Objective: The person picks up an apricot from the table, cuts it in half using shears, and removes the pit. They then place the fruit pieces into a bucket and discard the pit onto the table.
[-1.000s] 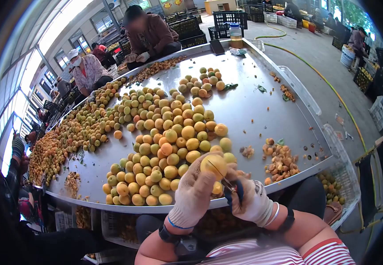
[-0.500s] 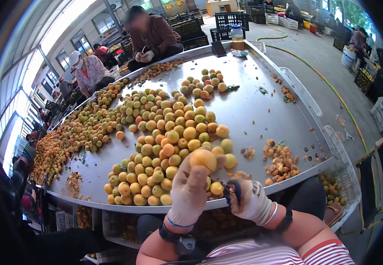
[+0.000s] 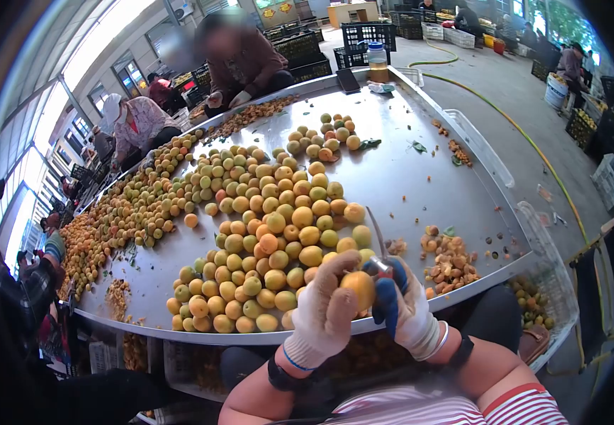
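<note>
My left hand (image 3: 327, 312), in a white glove with a brown-stained palm, holds a yellow-orange fruit (image 3: 358, 289) between thumb and fingers. Close against that fruit, my right hand (image 3: 407, 304), gloved too, is wrapped round a knife (image 3: 378, 244) with a red and dark handle; its thin curved blade points up and away. Just beyond my hands, a large heap of yellow, orange and greenish fruits (image 3: 264, 244) lies on the metal table (image 3: 420, 191). Right of my right hand is a pile of cut fruit pieces (image 3: 450, 262).
A phone (image 3: 348, 80) and a blue-lidded jar (image 3: 376, 60) stand at the far table corner. People (image 3: 239, 60) sit along the far and left sides. A translucent crate (image 3: 551, 283) is at the right edge. A hose (image 3: 512, 134) crosses the floor.
My left hand has lowered and turned, bringing the fruit down beside my right hand. The knife blade now stands up in view. Across the table, the people have shifted their heads and hands.
</note>
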Tool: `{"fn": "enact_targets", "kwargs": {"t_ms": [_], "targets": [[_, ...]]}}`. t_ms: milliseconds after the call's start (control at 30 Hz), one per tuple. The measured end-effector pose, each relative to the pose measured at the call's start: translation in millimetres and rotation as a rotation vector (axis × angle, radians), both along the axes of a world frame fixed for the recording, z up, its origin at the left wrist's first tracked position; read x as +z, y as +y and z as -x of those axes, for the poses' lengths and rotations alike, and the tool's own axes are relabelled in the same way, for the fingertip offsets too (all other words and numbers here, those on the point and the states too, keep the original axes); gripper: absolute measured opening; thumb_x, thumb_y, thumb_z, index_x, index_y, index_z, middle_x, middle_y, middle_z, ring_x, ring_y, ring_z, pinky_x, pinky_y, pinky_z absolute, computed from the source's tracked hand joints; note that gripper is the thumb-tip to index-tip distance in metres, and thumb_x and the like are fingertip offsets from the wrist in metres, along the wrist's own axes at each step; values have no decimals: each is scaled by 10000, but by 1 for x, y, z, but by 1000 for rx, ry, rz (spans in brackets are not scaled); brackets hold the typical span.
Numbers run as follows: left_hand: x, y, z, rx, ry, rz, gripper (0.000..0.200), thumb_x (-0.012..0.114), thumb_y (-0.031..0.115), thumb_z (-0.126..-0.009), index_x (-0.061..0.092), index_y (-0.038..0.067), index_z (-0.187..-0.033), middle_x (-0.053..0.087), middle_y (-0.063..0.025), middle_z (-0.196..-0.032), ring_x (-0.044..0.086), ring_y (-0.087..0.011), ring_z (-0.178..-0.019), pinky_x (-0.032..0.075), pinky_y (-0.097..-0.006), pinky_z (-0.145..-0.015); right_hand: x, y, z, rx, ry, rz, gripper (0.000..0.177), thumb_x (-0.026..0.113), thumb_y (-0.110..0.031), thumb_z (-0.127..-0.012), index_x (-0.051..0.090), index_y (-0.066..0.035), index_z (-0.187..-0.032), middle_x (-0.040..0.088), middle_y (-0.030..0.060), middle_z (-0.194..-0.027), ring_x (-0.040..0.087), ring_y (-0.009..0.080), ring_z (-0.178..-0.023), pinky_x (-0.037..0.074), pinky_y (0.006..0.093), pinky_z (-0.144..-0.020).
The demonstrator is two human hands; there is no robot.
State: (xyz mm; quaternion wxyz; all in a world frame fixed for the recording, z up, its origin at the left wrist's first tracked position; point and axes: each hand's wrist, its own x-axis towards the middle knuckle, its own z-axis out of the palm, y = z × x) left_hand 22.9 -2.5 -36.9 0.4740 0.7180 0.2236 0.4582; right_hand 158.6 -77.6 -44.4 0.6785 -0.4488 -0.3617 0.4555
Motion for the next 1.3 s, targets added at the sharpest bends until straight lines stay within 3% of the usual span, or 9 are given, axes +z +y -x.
{"fn": "enact_targets", "kwargs": {"t_ms": [433,467,633,700,833,900,967,1100,1300], "targets": [[-1,-18,-11,-10,357,-64,315,390,250,-1060,576,-3,-1079,646,-161,-833,678,-266,-747,531,-356,-657,-7,-4,-8,-247,-635,-76,239,729,-232,-859,602,-51,-950,640,134,-668,651,371,-593,509,409,-528],[2,-19,-11,-14,390,-95,306,406,253,-1059,574,-2,-1083,641,-160,-838,673,-260,-753,533,-353,-653,-2,-6,-10,-229,-699,-109,184,712,-149,-867,599,-35,-957,646,102,-695,619,198,-547,499,319,-549],[-21,-7,-5,88,431,-634,365,397,335,-1067,571,15,-1087,618,-119,-775,639,-216,-672,518,-309,-589,2,-5,-17,-251,-909,-302,223,746,-177,-839,628,-43,-974,662,106,-731,639,233,-564,512,332,-543],[11,-8,-11,-116,402,815,496,350,475,-1061,576,35,-1089,582,-77,-688,574,-181,-560,476,-299,-534,0,-7,-21,-226,-909,-279,251,766,-217,-827,639,-47,-961,674,105,-751,660,263,-583,525,353,-541],[-4,13,1,-468,-133,1315,648,384,655,-992,599,68,-1162,640,-42,-825,569,-128,-582,461,-276,-527,16,-18,-38,201,-175,2,200,769,-118,-839,654,-16,-966,668,45,-768,607,84,-673,511,259,-624],[-6,19,7,-771,-262,1217,588,398,602,-1006,596,67,-1149,642,-54,-875,563,-144,-618,462,-265,-555,28,-21,-46,507,-86,190,216,778,-124,-831,666,-17,-981,668,50,-778,616,106,-699,512,261,-657],[20,5,6,-111,375,-143,547,470,578,-971,588,69,-1136,640,-77,-941,581,-166,-686,451,-244,-588,17,-13,-49,486,-347,-73,181,793,-109,-806,687,-23,-925,668,55,-808,618,131,-708,508,271,-673],[11,26,17,-732,-218,967,425,479,227,-935,525,-9,-1286,643,-158,-1126,661,-212,-904,545,-311,-800,9,-13,-57,452,-490,-270,138,805,-67,-765,676,-21,-784,665,79,-879,630,166,-698,505,283,-667],[35,1,7,-660,-68,842,494,523,60,-900,446,-52,-1374,583,-175,-1238,649,-285,-1095,534,-408,-969,27,-22,-57,2,-112,-365,421,535,-248,-1013,472,-65,-638,473,75,-714,486,155,-508,457,295,-489]]}}
